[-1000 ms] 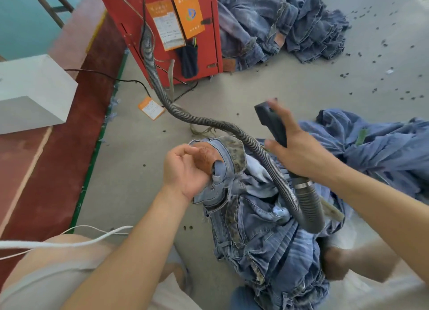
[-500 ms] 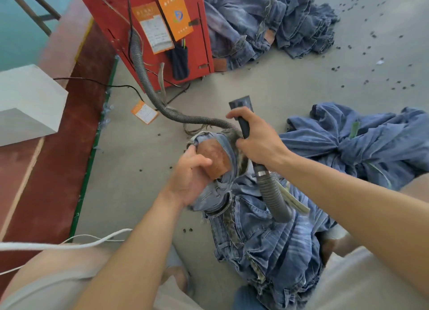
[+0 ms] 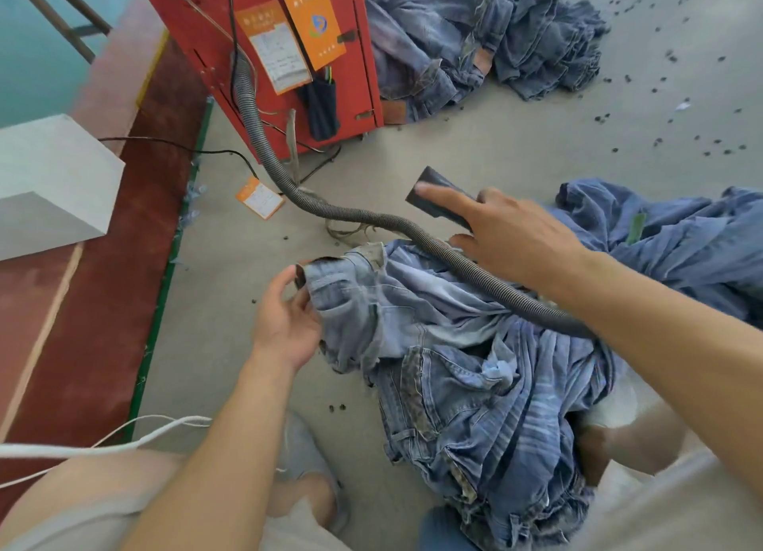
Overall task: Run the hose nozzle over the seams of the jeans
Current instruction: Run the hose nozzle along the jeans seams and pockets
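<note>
Right hand point(image 3: 512, 236) clamped on hose nozzle point(image 3: 437, 197), lifted clear of jeans point(image 3: 433, 335). Left hand point(image 3: 285, 319) pinching waistband at fingertips. Denim likely soft, floppy; best held taut beside seam. Hose point(image 3: 371, 220) springy.

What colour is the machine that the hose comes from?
Red, seen in the head view: the machine feeding the hose.

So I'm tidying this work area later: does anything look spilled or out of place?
Yes. Small dark bits are scattered over the grey floor, thickest at the upper right, with a couple beside the jeans. An orange tag lies loose on the floor by the red machine.
</note>
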{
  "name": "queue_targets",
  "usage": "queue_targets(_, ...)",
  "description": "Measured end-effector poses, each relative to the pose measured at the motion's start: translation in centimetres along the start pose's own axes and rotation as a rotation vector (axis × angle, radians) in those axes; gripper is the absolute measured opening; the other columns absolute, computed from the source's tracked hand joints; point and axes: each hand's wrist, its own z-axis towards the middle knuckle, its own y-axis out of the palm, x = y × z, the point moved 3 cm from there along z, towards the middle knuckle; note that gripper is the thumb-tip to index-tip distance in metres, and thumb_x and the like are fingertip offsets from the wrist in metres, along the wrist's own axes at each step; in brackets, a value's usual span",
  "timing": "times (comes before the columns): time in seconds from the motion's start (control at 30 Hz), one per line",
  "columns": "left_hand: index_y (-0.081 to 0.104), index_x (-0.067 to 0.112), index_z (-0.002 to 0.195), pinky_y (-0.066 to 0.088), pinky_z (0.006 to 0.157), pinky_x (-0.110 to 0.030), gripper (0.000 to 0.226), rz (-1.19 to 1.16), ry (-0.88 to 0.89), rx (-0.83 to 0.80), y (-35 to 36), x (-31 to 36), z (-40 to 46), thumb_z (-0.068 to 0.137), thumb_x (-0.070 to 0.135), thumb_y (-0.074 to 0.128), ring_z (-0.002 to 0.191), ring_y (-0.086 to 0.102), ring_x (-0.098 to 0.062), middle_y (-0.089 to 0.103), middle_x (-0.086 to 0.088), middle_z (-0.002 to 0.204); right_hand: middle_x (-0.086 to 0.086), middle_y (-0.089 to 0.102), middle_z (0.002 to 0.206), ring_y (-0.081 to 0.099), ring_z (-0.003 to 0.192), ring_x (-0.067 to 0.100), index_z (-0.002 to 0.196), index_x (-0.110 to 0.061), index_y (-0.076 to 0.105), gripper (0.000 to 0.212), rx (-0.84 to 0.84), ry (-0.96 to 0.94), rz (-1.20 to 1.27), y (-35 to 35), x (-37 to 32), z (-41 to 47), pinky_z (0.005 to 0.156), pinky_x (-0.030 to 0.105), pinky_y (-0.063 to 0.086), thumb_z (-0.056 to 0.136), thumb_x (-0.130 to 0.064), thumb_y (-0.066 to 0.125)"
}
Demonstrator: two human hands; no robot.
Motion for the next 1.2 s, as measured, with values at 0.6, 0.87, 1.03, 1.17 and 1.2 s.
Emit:
queue_targets(0.6, 0.067, 0.014, 0.132, 0.060, 0.083, -0.043, 0.049, 0.582, 0.027, -0.128, 0.9, -0.4, -0.7, 0.095, 0.046, 0.063, 0.112, 0.072, -0.032, 0.074, -0.013, 0.124, -0.018, 0.050, 0.071, 0.052, 0.061, 0.007, 0.132, -0.031, 0.039, 0.049, -0.190, -0.012, 0.018, 2.1, 3.4, -3.1, 0.058, 0.041, 0.049, 0.094, -0.047, 0.065)
queue_targets(0.87, 0.069, 0.009, 0.128, 0.059, 0.096, -0.049, 0.047, 0.574, -0.039, -0.382, 4.3, -1.3, -3.6, 0.088, 0.032, 0.081, 0.122, 0.066, -0.039, 0.067, -0.022, 0.133, -0.009, 0.056, 0.087, 0.058, 0.072, 0.022, 0.133, -0.029, 0.035, 0.054, -0.020, 0.026, 0.112, 0.2, 2.6, -3.5, 0.065, 0.043, 0.051, 0.092, -0.056, 0.056)
queue_targets(1.03, 0.075, 0.002, 0.119, 0.060, 0.088, -0.047, 0.031, 0.309, -0.023, -0.399, 5.6, -1.5, -3.9, 0.099, -0.003, 0.051, 0.116, 0.069, -0.040, 0.067, -0.027, 0.129, -0.014, 0.061, 0.069, 0.059, 0.050, 0.005, 0.121, -0.043, 0.038, 0.044, -0.022, 0.030, 0.177, -2.5, 1.7, -4.1, 0.051, 0.030, 0.048, 0.087, -0.067, 0.052)
queue_targets(1.17, 0.054, -0.008, 0.140, 0.058, 0.095, -0.052, 0.042, 0.143, -0.065, -0.331, 6.3, -1.9, -3.9, 0.100, 0.002, 0.046, 0.125, 0.063, -0.042, 0.061, -0.031, 0.137, -0.011, 0.067, 0.077, 0.064, 0.057, 0.004, 0.114, -0.054, 0.042, 0.034, -0.148, -0.022, 0.220, -3.1, 0.5, -5.4, 0.058, 0.037, 0.057, 0.086, -0.070, 0.052)
queue_targets(1.2, 0.052, -0.008, 0.141, 0.058, 0.096, -0.052, 0.043, 0.127, -0.069, -0.316, 6.5, -2.0, -3.9, 0.100, 0.002, 0.045, 0.125, 0.063, -0.042, 0.061, -0.031, 0.137, -0.012, 0.067, 0.078, 0.064, 0.059, 0.003, 0.114, -0.056, 0.043, 0.034, -0.192, -0.032, 0.203, -2.9, 0.1, -5.8, 0.059, 0.036, 0.057, 0.085, -0.073, 0.049)
